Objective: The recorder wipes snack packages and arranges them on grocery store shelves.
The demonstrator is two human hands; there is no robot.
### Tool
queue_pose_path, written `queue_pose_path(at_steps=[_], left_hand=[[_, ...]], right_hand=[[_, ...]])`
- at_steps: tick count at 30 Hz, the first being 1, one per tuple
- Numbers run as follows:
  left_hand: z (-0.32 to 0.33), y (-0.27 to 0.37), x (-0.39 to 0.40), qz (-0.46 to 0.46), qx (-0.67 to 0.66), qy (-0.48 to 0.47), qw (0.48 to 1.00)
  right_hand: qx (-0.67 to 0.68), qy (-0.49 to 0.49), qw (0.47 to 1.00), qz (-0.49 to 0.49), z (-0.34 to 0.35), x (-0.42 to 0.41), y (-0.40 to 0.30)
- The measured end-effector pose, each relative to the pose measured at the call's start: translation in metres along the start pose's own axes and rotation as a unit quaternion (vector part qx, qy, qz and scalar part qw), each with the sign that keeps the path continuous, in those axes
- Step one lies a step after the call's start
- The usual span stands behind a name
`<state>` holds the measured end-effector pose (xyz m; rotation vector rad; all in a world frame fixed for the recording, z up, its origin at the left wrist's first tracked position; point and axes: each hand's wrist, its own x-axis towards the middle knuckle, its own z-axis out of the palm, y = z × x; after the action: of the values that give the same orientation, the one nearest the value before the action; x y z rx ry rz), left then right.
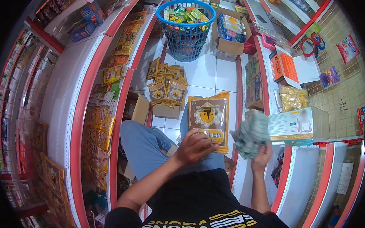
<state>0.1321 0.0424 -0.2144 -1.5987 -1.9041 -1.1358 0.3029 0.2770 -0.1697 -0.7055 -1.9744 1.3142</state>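
A large brown and yellow packet (208, 115) lies on my lap, its printed face up. My left hand (196, 146) rests over the packet's near edge, its fingers spread and partly bent. At the right, my right hand (262, 155) grips a crumpled grey-green cloth (251, 133), which is lifted beside the packet and slightly blurred. Beyond my knee, a pile of smaller brown and yellow packets (167, 85) fills a cardboard box (166, 111) on the tiled floor.
A blue plastic basket (185, 37) full of sachets stands farther up the aisle, beside a cardboard box (234, 46) of bottles. Red-edged shelves (128, 93) with noodle packets (99, 134) run along the left. On the right shelf are a collagen soap box (292, 126) and an orange box (283, 68).
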Motion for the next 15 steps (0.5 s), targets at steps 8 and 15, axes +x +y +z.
queue_pose_path(at_steps=[8, 15], left_hand=[[0.035, -0.007, -0.101, -0.197, -0.087, -0.068, 0.974], [0.029, -0.005, -0.09, -0.138, -0.055, -0.065, 0.987]], right_hand=[[-0.303, -0.437, 0.806, -0.259, 0.127, -0.023, -0.005], [-0.312, -0.43, 0.817, -0.224, 0.205, 0.047, 0.041]])
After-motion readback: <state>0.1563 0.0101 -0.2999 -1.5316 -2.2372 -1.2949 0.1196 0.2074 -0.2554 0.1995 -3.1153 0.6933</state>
